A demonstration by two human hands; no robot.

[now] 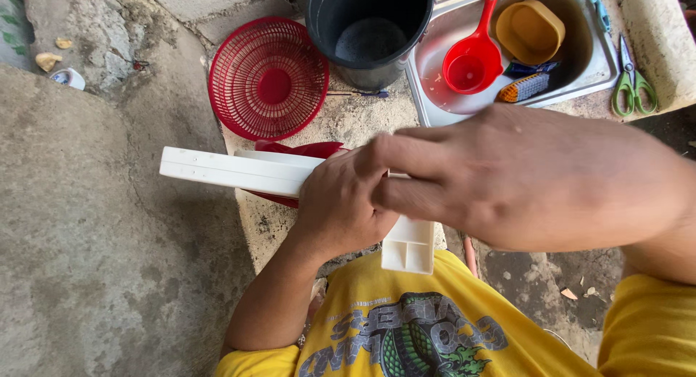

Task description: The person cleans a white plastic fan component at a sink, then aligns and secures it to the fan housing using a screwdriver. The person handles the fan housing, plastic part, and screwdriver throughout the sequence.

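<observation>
My left hand has its fingers wrapped tight round a long white plastic piece that runs left across the middle of the scene; its boxy end sticks out near my yellow shirt; my right hand lies over the left, fingers pressed flat on it, though whether they grip the piece I cannot tell; farther off sit a red basket, a black bucket, and a metal tray with a red scoop; green scissors lie far right.
</observation>
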